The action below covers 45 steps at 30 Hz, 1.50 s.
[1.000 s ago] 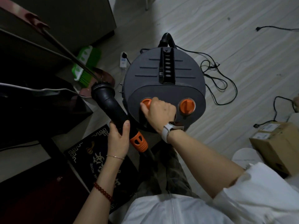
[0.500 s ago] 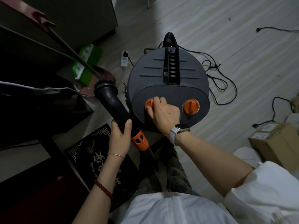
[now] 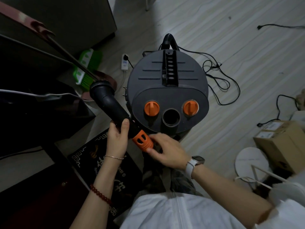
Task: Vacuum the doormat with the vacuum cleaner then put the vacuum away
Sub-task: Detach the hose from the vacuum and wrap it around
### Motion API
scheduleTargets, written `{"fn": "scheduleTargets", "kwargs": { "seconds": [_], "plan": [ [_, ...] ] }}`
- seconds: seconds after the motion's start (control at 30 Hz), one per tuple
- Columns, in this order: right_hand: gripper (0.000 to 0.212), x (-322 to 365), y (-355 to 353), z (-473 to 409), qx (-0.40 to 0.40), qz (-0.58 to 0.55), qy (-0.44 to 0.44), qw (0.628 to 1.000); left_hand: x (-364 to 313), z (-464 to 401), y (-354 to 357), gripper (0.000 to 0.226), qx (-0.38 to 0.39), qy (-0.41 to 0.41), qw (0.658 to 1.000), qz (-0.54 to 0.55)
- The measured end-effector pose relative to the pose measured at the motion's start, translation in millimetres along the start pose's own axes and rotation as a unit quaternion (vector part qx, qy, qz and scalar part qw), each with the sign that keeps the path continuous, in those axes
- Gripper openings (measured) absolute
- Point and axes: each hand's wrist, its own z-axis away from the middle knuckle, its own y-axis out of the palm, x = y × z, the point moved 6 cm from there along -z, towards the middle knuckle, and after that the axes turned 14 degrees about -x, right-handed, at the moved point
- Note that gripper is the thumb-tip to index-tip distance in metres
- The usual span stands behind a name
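A round dark grey vacuum cleaner (image 3: 167, 83) stands on the floor in front of me, with two orange knobs (image 3: 151, 108) and a round open port (image 3: 170, 119) between them. My left hand (image 3: 118, 137) grips a black hose handle (image 3: 109, 104) that ends in an orange collar (image 3: 142, 141). My right hand (image 3: 165, 150) pinches that orange collar between thumb and fingers, just below the vacuum's front. A black doormat (image 3: 102, 162) with pale patterns lies under my arms, partly hidden.
A green brush and dustpan (image 3: 87, 66) lean by dark furniture at left. A white power strip (image 3: 125, 62) and loose black cables (image 3: 219, 80) lie on the pale wood floor. A cardboard box (image 3: 283, 142) and a white round stool (image 3: 252, 161) stand at right.
My right hand has left the vacuum's left orange knob and moved down onto the hose's orange collar. The open port between the knobs is now uncovered.
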Motion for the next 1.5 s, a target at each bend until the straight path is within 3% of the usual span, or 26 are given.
{"fn": "scheduleTargets", "kwargs": {
  "seconds": [0.07,0.13,0.27,0.4,0.47,0.57,0.7,0.77,0.93,1.1,1.2,1.27,1.37,1.43,1.5],
  "plan": [
    [0.057,-3.5,7.3,10.2,0.059,-0.013,0.025,0.998,-6.5,-0.3,3.7,0.003,0.009,-0.017,0.999,0.034],
    [0.054,-5.3,2.8,15.3,0.054,-0.025,0.043,0.997,-18.5,2.0,10.0,0.008,0.015,-0.022,0.997,0.071],
    [0.044,-6.3,-25.3,21.7,-0.021,-0.008,0.029,0.999,-37.8,12.9,31.0,0.017,0.054,-0.037,0.992,0.106],
    [0.049,-13.4,-67.6,24.1,-0.103,-0.063,0.093,0.988,-37.8,33.7,56.6,0.022,0.128,-0.027,0.990,0.044],
    [0.040,-18.5,-90.4,25.9,-0.153,-0.088,0.114,0.978,-30.7,50.1,67.6,0.032,0.172,-0.016,0.985,0.007],
    [0.022,-17.1,-123.4,27.3,-0.212,-0.106,0.112,0.965,-18.0,79.7,83.9,0.045,0.273,0.032,0.959,-0.061],
    [0.039,-11.1,-148.4,23.0,-0.274,-0.165,0.140,0.937,-3.5,118.8,108.0,0.067,0.432,0.061,0.894,-0.104],
    [0.040,-8.9,-150.1,18.4,-0.287,-0.218,0.169,0.917,2.5,123.0,113.0,0.077,0.430,0.056,0.892,-0.129],
    [0.020,-6.9,-165.3,14.5,-0.321,-0.361,0.207,0.850,-5.1,109.7,103.2,0.059,0.337,0.070,0.929,-0.132],
    [0.023,-14.2,-157.4,11.0,-0.316,-0.432,0.245,0.809,-10.2,112.7,90.9,0.047,0.323,0.081,0.937,-0.106],
    [0.041,-21.2,-138.3,8.7,-0.272,-0.391,0.271,0.836,-4.8,110.6,79.5,0.044,0.303,0.052,0.947,-0.096],
    [0.044,-19.9,-133.8,11.8,-0.271,-0.320,0.241,0.875,-5.4,107.7,71.8,0.043,0.306,0.045,0.946,-0.101],
    [0.052,0.6,-147.4,17.3,-0.316,-0.039,0.020,0.948,-12.9,96.0,63.4,0.032,0.307,0.033,0.947,-0.094],
    [0.061,13.0,-143.7,19.8,-0.275,0.125,-0.145,0.942,-21.4,88.3,60.8,0.018,0.312,0.029,0.945,-0.092],
    [0.069,19.0,-133.3,20.0,-0.207,0.246,-0.241,0.916,-30.2,84.5,58.9,0.020,0.328,0.029,0.939,-0.096]
  ]
}}
